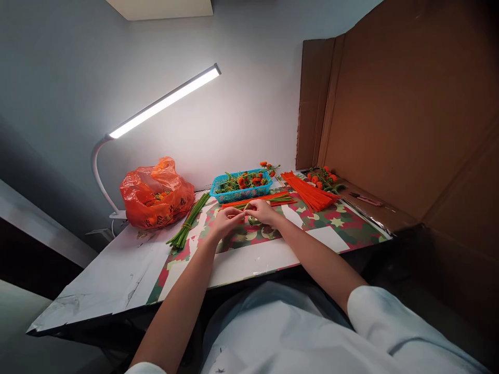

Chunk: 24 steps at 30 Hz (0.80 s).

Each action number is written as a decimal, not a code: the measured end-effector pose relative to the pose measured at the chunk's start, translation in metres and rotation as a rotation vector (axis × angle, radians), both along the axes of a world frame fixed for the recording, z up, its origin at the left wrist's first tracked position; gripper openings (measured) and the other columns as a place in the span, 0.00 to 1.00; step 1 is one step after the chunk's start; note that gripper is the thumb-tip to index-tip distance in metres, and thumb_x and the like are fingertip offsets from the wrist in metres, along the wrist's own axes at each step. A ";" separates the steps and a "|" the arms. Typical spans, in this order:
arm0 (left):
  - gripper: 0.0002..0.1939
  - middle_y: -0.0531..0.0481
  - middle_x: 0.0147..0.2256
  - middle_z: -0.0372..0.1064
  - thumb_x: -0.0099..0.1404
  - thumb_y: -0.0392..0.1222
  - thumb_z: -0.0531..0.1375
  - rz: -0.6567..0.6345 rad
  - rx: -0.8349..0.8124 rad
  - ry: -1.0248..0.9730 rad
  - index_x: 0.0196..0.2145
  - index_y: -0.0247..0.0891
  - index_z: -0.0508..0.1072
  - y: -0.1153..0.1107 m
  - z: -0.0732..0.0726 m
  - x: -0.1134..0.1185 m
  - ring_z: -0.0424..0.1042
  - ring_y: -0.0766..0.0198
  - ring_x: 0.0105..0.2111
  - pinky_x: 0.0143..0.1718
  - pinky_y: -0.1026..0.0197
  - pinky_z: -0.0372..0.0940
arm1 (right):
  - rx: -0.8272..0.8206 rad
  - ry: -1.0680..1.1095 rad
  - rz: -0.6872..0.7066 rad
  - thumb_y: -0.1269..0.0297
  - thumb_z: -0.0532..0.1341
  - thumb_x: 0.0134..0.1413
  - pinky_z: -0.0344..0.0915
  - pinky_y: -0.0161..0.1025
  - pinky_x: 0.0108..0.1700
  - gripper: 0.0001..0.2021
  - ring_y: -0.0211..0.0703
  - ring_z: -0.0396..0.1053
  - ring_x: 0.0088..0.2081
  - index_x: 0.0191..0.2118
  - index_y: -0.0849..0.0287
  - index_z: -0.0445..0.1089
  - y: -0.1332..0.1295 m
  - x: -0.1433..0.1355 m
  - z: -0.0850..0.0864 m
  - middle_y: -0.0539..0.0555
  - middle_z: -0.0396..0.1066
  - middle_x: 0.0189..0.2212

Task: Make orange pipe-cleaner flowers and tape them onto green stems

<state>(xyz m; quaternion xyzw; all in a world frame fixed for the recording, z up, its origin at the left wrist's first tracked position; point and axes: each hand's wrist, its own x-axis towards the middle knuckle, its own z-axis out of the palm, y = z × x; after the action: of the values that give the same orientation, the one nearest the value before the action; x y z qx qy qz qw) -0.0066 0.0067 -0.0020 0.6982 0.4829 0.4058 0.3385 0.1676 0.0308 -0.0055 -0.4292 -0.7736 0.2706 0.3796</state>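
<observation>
Over the camouflage-patterned mat (335, 236), my left hand (226, 221) and my right hand (262, 212) meet with fingertips pinched together. A short green piece, which looks like a pipe cleaner (246, 206), shows between them; its lower part is hidden by the fingers. Just beyond my hands lie loose red and green pipe cleaners (278, 198). Behind these, a blue plastic basket (239, 195) holds finished-looking orange flowers with green stems (255, 180). A bundle of green pipe cleaners (189, 223) rests left of my left hand.
An orange-red plastic bag (156, 200) stands at the left under a lit desk lamp (167, 101). On the right lie a fan of orange-red pipe cleaners (310, 192), more orange flowers (322, 179) and a cutter-like tool (366, 199). Cardboard (397, 114) walls the right side.
</observation>
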 end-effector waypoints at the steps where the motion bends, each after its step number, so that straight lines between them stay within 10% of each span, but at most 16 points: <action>1: 0.14 0.47 0.29 0.71 0.52 0.52 0.64 0.015 0.073 0.036 0.26 0.37 0.76 -0.001 0.000 0.002 0.69 0.60 0.30 0.34 0.59 0.64 | 0.002 -0.008 -0.025 0.61 0.63 0.51 0.51 0.36 0.38 0.09 0.37 0.63 0.29 0.27 0.61 0.74 0.000 -0.001 0.000 0.49 0.69 0.21; 6: 0.14 0.46 0.31 0.71 0.54 0.52 0.62 0.027 0.224 0.134 0.23 0.39 0.75 -0.001 0.000 0.004 0.69 0.59 0.32 0.37 0.57 0.64 | -0.024 0.034 -0.011 0.58 0.64 0.49 0.52 0.36 0.37 0.11 0.38 0.63 0.30 0.25 0.62 0.74 0.003 -0.002 -0.004 0.50 0.69 0.21; 19: 0.15 0.44 0.32 0.73 0.49 0.50 0.67 -0.362 -0.401 -0.349 0.30 0.35 0.77 0.006 0.000 -0.014 0.71 0.59 0.35 0.41 0.58 0.62 | -0.205 0.401 0.430 0.51 0.67 0.41 0.63 0.36 0.36 0.17 0.38 0.67 0.30 0.30 0.63 0.72 -0.002 0.004 0.006 0.51 0.71 0.26; 24: 0.19 0.43 0.32 0.75 0.51 0.56 0.65 -0.212 -0.261 -0.192 0.30 0.35 0.77 0.008 -0.003 -0.009 0.71 0.56 0.36 0.41 0.56 0.62 | -0.184 0.302 0.303 0.50 0.67 0.41 0.58 0.34 0.30 0.18 0.36 0.63 0.27 0.27 0.64 0.71 0.005 0.004 0.001 0.50 0.69 0.23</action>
<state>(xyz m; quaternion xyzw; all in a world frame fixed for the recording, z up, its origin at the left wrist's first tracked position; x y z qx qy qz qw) -0.0160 0.0146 -0.0053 0.6535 0.4208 0.3664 0.5115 0.1718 0.0358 -0.0049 -0.2954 -0.7357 0.4550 0.4055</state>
